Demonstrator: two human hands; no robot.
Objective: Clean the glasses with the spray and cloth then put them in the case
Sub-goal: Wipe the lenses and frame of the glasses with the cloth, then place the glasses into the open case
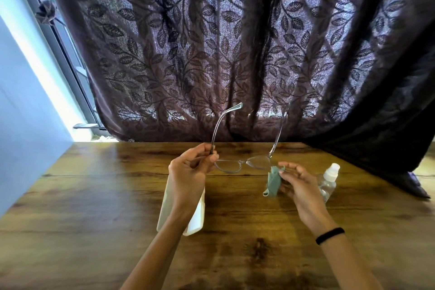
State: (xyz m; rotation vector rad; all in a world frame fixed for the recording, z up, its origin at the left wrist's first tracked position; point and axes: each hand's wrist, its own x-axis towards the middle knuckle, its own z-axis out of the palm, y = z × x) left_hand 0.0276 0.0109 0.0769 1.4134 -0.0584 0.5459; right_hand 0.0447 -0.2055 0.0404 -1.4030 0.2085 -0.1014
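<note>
Two hands busy: left hand [188, 169] pinches glasses [242, 163] at hinge, right hand [299, 183] grips cloth [273, 182] w/ fingertips. Wipe lens lightly, support frame, don't flex arms.

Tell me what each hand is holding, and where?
Left hand pinches the glasses at the temple hinge; right hand holds the cloth near its top edge.
</note>
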